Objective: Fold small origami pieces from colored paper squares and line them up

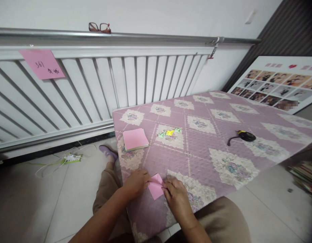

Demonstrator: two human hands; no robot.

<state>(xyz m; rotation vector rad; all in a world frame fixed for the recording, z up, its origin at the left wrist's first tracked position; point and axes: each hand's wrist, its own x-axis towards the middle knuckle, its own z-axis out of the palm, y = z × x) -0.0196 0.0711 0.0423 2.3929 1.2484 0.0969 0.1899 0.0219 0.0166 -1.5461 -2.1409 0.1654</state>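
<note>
At far left, a pink note (42,64) with handwriting, fixed to a long white radiator (129,77); below, on pale floor tiles (53,209), a power strip (72,158) amid loose cords. Above the radiator, a metal pipe (156,38), with brown-framed glasses (99,29) resting on top. Rightward, close against the radiator, a surface (168,157) under mauve cloth patterned with cream floral diamonds. At its left side, a neat stack of square paper (136,139), pink on top; next, three small folded pieces (170,132) in a row, green, yellow, green; farther right, a black-and-yellow object (247,136) with a curved tail. Beyond the far right end, a white photo board (272,76) before a dark ribbed panel (285,33).

At the near left edge of the surface, a pink paper (156,192), turned cornerwise and partly folded, between both hands. At its left edge, the left hand (137,183), fingers closed in a pinch; at its right edge, the right hand (178,195), thumb and fingers likewise pinching.
</note>
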